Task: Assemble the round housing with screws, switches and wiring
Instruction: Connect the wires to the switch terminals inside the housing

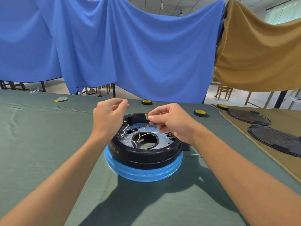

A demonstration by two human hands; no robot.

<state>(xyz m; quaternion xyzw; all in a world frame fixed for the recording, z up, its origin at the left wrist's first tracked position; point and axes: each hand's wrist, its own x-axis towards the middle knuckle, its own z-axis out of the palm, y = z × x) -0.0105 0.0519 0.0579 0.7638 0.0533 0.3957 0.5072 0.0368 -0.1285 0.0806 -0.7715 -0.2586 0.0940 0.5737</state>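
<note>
Over the middle of the green-clothed table (48,136), the left hand (110,115) was raised, its fingertips pinching what looked like a thin strand of the white wiring (127,128); it was limp, light stuff, best held close to its end, I'd say. Between the hands the round housing (143,158) sat open side up on a blue ring (143,174), rigid and likely heavy enough to stay put. The right hand (169,121) pinched a small brass terminal (146,115) over the far rim, a fiddly part to grip by its flats.
</note>
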